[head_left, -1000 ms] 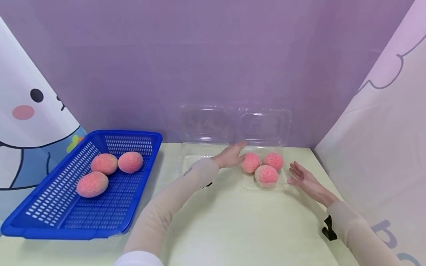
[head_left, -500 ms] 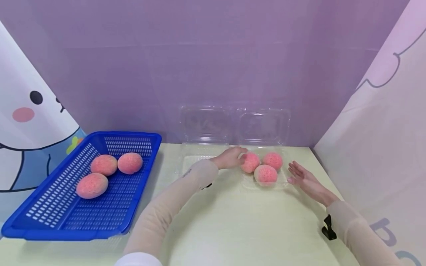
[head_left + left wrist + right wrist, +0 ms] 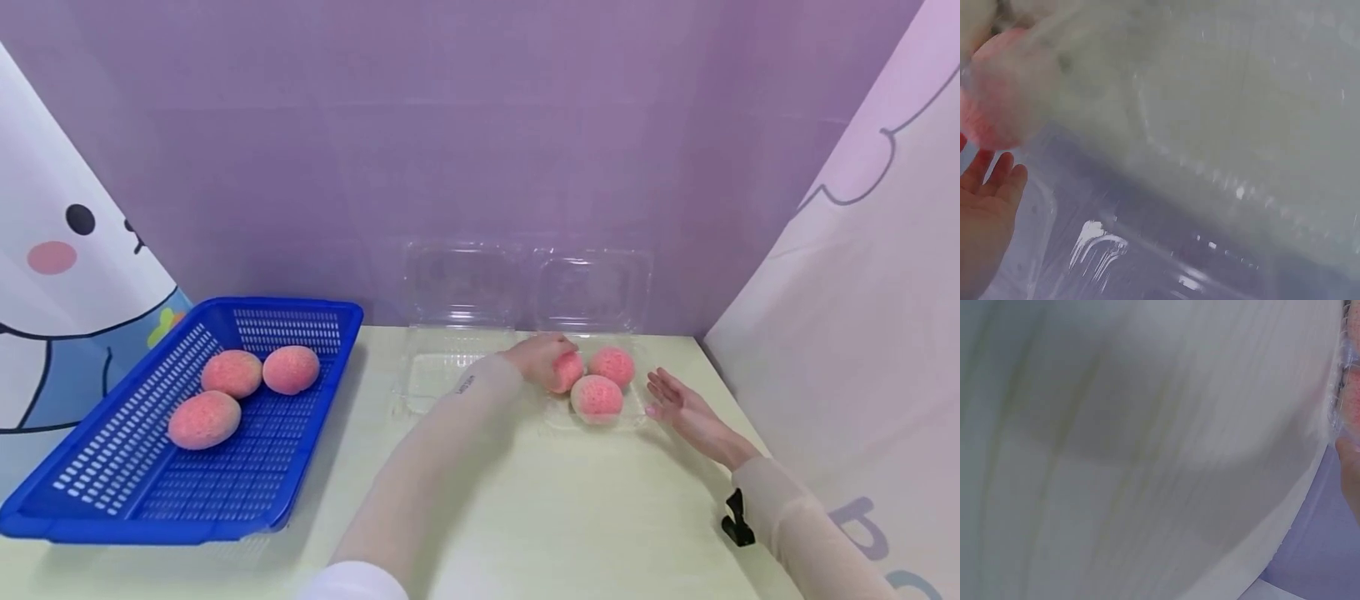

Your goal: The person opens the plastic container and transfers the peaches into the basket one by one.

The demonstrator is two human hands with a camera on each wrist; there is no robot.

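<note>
Three pink peaches lie in a clear clamshell tray [image 3: 634, 414] at the back of the table, its lid [image 3: 592, 287] standing open against the wall. My left hand [image 3: 543, 357] curls over the left peach [image 3: 572, 372] and grips it from above. The other two peaches [image 3: 611, 364] [image 3: 597, 397] lie untouched beside it. In the left wrist view the gripped peach [image 3: 997, 106] shows as a blur at the upper left. My right hand [image 3: 675, 402] lies open on the table just right of the tray, fingers straight, holding nothing.
A second clear clamshell [image 3: 442, 375] stands open to the left of the first, with nothing in it. A blue slotted basket [image 3: 112, 492] at the left holds three more peaches [image 3: 232, 372]. Purple wall behind, printed panels on both sides.
My left hand has moved right onto the left peach and curled its fingers over it. My right hand has stayed almost still beside the tray.
</note>
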